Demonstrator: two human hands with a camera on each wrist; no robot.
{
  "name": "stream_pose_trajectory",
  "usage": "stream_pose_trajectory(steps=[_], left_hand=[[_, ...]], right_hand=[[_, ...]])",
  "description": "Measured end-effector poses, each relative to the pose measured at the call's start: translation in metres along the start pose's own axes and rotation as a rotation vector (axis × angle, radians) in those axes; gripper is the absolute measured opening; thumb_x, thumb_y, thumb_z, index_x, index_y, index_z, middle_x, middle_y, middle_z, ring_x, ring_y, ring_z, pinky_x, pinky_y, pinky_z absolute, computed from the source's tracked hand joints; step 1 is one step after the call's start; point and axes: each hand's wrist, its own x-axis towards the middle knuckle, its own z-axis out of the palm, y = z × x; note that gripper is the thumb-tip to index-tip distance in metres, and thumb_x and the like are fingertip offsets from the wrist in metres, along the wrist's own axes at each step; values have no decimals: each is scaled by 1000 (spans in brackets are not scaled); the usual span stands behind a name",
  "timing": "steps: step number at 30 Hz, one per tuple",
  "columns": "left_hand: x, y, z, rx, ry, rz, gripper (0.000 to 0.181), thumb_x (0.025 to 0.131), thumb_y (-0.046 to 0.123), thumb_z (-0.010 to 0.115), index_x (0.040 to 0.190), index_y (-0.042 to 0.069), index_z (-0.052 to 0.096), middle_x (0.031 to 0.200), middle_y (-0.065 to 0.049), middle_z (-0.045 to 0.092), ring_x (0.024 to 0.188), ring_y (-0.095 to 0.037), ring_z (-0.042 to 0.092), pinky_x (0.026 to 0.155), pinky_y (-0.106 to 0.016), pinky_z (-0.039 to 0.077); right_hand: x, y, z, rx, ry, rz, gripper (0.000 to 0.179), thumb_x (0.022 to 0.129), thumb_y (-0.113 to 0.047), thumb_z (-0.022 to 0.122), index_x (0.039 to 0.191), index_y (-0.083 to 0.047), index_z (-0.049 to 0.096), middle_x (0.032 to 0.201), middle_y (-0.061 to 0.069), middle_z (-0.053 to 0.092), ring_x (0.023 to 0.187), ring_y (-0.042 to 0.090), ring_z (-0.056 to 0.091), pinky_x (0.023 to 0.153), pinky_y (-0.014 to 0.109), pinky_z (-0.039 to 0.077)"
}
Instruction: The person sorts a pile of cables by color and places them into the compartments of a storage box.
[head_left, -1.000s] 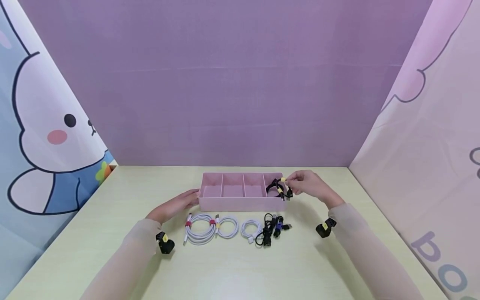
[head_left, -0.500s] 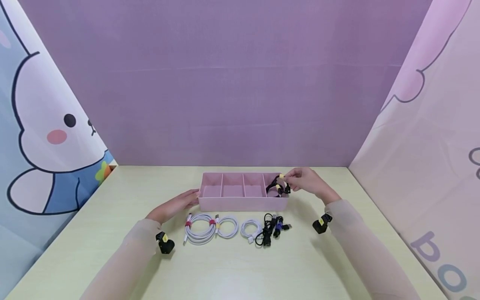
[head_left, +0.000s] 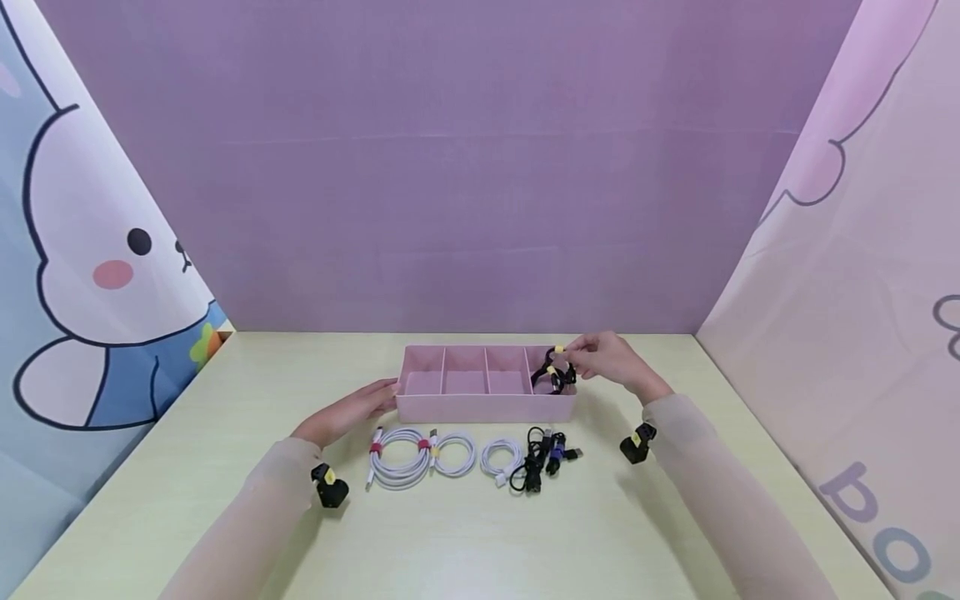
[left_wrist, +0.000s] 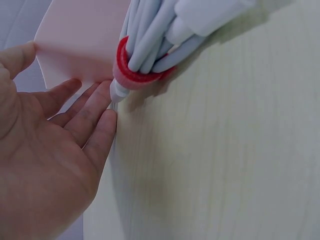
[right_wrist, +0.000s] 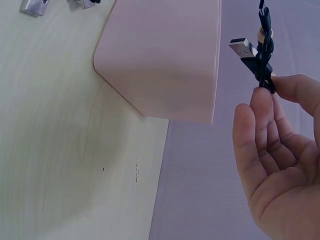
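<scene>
A pink box point(head_left: 486, 408) with several compartments stands on the table. Between thumb and fingertips my right hand point(head_left: 611, 364) pinches a black USB cable point(head_left: 557, 379) with yellow ties, held at the rightmost compartment. In the right wrist view the USB cable point(right_wrist: 265, 60) shows its metal plug above the box's rim level. At the other end, my left hand point(head_left: 352, 411) rests its straight fingers against the box's left wall point(left_wrist: 82, 45). Close to those fingers lies a coiled white cable with a red tie point(left_wrist: 132, 70).
In front of the box lie a large white cable coil point(head_left: 400, 475), a white coil with a yellow tie point(head_left: 455, 457), a smaller white coil point(head_left: 501, 458), a black cable bundle point(head_left: 534, 467) and a black cable with a purple tie point(head_left: 556, 454). A purple backdrop point(head_left: 465, 167) stands behind the table.
My right hand has shifted slightly left and away from me, bringing the black USB cable further over the right compartment. My left hand has stayed at the box.
</scene>
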Motion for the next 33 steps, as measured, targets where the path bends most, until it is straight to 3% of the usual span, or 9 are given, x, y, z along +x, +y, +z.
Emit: stream_pose_trajectory(steps=[4, 14, 18, 26, 33], left_hand=[[0, 1, 0, 6, 5, 0, 87, 98, 70, 36, 161, 13, 19, 153, -12, 45, 144, -38, 33, 114, -70, 5], [2, -1, -1, -5, 2, 14, 85, 99, 68, 35, 161, 12, 18, 154, -14, 44, 144, -38, 34, 115, -68, 6], [1, -1, 0, -3, -5, 18, 87, 99, 70, 34, 161, 10, 18, 153, -14, 44, 143, -39, 34, 115, -68, 6], [3, -3, 0, -18, -1, 22, 71, 107, 54, 33, 161, 10, 19, 153, -15, 45, 143, -38, 34, 116, -66, 7], [3, -2, 0, -11, 1, 20, 70, 107, 54, 32, 161, 10, 20, 153, -15, 44, 144, -38, 34, 116, -66, 6]], right_hand=[[2, 1, 2, 18, 8, 4, 33, 98, -26, 68, 111, 4, 68, 83, 10, 67, 80, 28, 65, 86, 49, 57], [6, 0, 6, 20, 27, -12, 36, 98, -27, 68, 114, 5, 68, 95, 14, 69, 90, 39, 65, 83, 43, 59], [9, -1, 9, 15, 30, -21, 33, 97, -27, 69, 111, 3, 69, 101, 16, 70, 94, 41, 66, 84, 46, 58], [12, -1, 11, 11, 34, -25, 30, 97, -25, 69, 108, 3, 70, 96, 10, 70, 88, 34, 67, 79, 39, 60], [11, -1, 10, 1, 19, -20, 33, 100, -25, 65, 114, 4, 68, 104, 21, 70, 95, 36, 68, 85, 47, 58]])
